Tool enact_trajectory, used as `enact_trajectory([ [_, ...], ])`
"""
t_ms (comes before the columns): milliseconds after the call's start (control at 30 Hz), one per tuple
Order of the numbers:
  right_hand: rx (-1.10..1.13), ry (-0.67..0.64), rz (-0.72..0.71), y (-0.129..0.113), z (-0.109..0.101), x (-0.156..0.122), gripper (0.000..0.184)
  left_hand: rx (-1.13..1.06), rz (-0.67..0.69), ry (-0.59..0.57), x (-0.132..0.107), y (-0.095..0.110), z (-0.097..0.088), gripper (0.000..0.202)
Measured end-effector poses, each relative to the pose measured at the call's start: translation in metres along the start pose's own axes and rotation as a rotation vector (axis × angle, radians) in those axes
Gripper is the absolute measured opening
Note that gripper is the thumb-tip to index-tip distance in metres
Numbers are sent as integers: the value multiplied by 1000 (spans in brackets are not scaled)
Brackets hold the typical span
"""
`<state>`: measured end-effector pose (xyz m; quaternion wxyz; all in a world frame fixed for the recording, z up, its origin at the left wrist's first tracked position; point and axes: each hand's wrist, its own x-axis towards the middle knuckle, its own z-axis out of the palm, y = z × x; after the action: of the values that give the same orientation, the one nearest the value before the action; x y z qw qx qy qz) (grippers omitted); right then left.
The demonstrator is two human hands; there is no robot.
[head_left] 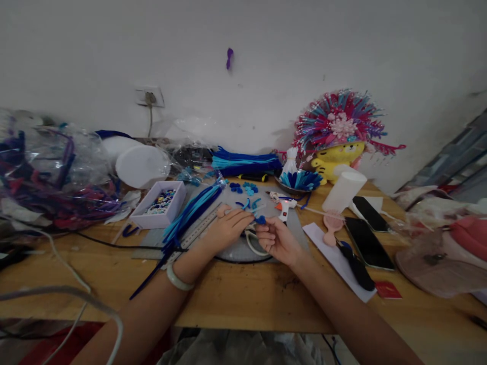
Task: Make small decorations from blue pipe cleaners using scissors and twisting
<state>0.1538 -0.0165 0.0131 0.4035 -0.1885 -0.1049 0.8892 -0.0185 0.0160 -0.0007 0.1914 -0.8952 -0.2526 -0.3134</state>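
Note:
My right hand (277, 239) pinches a small dark blue pipe-cleaner piece (260, 220) between thumb and fingers. Beside it, my left hand (228, 229) comes in from the left with fingers drawn together; its fingertips meet near the piece, and what they grip is hidden. Just beyond the hands lie short curved blue pipe-cleaner bits (245, 204), dark blue flower shapes (236, 188) and lighter blue ones (250, 189). A white glue gun (285, 208) with an orange nozzle rests right of them. Under my hands, white-handled scissors (254, 244) are partly covered.
Left are a metal ruler (198, 230), long blue pipe cleaners (194, 208) and a bead box (158, 205). Behind stand a bowl (294, 188) of blue pieces and a yellow plush toy (338, 159). Phones (369, 243) and a pink hairbrush (333, 226) lie right. Cables cross the left side.

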Motion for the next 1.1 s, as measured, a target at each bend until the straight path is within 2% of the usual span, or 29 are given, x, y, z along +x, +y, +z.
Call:
enact_trajectory([
  [133,-39,19,59,-1,-3,0,20,-37,104,-106,3,-4,-3,26],
  [233,-62,8,79,-2,-6,1,20,-93,146,-126,5,-7,-6,27],
  [333,-70,9,72,-3,-7,1,20,-157,146,-129,5,-7,-8,28],
  [500,-76,68,64,-4,-9,2,20,-303,116,-200,6,-5,-14,27],
  [633,-59,85,61,-5,-10,3,17,-332,152,-231,9,-4,-19,30],
  [800,-69,99,52,-5,-11,3,19,-402,126,-225,7,-1,-15,24],
  [867,-77,88,43,-5,-11,4,20,-451,57,-159,5,3,-9,21],
  [933,-89,57,41,-6,-11,5,17,-536,-100,-43,4,10,-3,17],
  [1000,-109,22,23,-5,-10,5,15,-643,-388,55,6,18,2,15],
  [1100,-190,18,-123,-3,-7,5,18,-953,-864,93,14,29,7,21],
])
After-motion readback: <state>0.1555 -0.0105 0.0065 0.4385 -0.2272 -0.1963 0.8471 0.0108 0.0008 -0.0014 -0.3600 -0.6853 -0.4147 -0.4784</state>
